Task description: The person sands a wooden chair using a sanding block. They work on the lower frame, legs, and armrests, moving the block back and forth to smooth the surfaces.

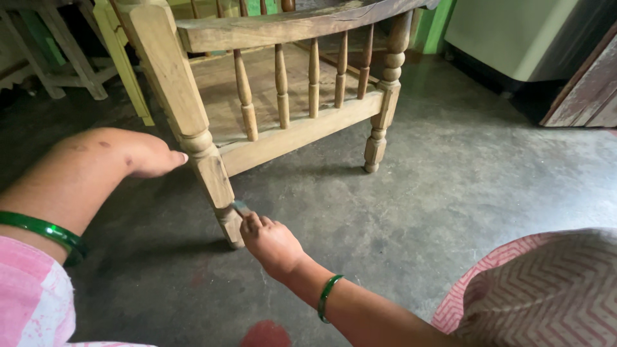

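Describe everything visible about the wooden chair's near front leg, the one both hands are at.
The near front leg is bare, unpainted pale wood, worn and dusty. Its upper part is a square post leaning slightly, then a turned ring, a square section and a rounded foot on the grey concrete floor. The left hand presses its side near the ring; the right hand holds a small grey piece against its lower section.

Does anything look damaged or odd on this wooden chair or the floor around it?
Nothing looks broken. The bare wooden chair stands upright; the grey concrete floor shows one red stain near the bottom edge.
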